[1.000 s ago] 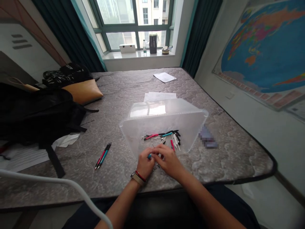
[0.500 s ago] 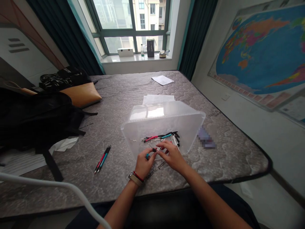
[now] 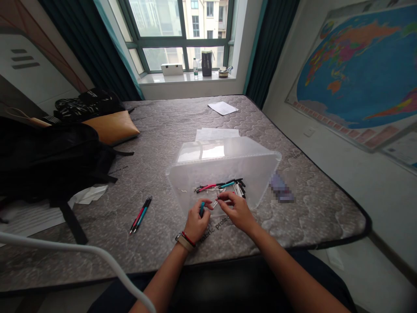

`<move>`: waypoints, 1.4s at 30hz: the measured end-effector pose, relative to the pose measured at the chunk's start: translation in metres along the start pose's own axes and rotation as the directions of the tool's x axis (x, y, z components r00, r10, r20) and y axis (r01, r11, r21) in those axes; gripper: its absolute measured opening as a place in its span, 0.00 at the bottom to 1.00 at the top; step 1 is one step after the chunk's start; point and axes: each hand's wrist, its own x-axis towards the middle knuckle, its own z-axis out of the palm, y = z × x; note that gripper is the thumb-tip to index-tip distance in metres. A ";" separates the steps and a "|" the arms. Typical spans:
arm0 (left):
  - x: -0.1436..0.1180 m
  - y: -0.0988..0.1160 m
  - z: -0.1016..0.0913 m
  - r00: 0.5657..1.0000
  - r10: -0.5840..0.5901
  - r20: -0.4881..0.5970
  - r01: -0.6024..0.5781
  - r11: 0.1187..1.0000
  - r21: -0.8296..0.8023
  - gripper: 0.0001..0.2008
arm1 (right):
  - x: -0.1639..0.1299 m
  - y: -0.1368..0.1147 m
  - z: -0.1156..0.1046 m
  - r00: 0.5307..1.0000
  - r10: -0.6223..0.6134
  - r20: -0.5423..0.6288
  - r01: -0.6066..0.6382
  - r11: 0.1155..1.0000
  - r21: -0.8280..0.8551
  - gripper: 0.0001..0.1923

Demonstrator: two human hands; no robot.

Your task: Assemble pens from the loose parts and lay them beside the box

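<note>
At the near rim of the clear bin on the mattress, the left hand pinches a teal pen barrel upright, while the right hand, just beside it, pinches a thin refill angled toward it.
</note>
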 end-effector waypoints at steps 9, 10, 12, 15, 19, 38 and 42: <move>0.003 -0.002 -0.003 0.997 0.050 0.052 -0.056 0.991 0.120 0.10 | -0.004 0.012 -0.030 0.970 -0.127 0.206 0.177 0.952 -0.249 0.11; 0.004 -0.004 -0.002 0.996 0.064 0.057 -0.072 0.988 0.137 0.10 | -0.004 0.013 -0.032 0.964 -0.133 0.232 0.195 0.943 -0.269 0.11; 0.004 -0.009 0.000 0.992 0.109 0.062 -0.118 0.978 0.169 0.10 | -0.006 0.014 -0.035 0.955 -0.131 0.266 0.212 0.928 -0.306 0.11; 0.005 -0.016 0.002 0.981 0.181 0.074 -0.193 0.958 0.210 0.12 | -0.008 0.016 -0.037 0.952 -0.116 0.284 0.218 0.908 -0.358 0.12; 0.004 -0.020 0.002 0.965 0.243 0.097 -0.261 0.923 0.284 0.14 | -0.010 0.019 -0.035 0.947 -0.105 0.304 0.235 0.872 -0.429 0.12; -0.005 -0.026 0.004 0.913 0.281 0.294 -0.389 0.815 0.429 0.18 | -0.008 0.021 -0.018 0.958 -0.067 0.280 0.156 0.938 -0.310 0.03; -0.007 -0.019 0.002 0.907 0.265 0.327 -0.397 0.797 0.455 0.16 | -0.008 0.021 -0.019 0.951 -0.063 0.303 0.153 0.947 -0.282 0.04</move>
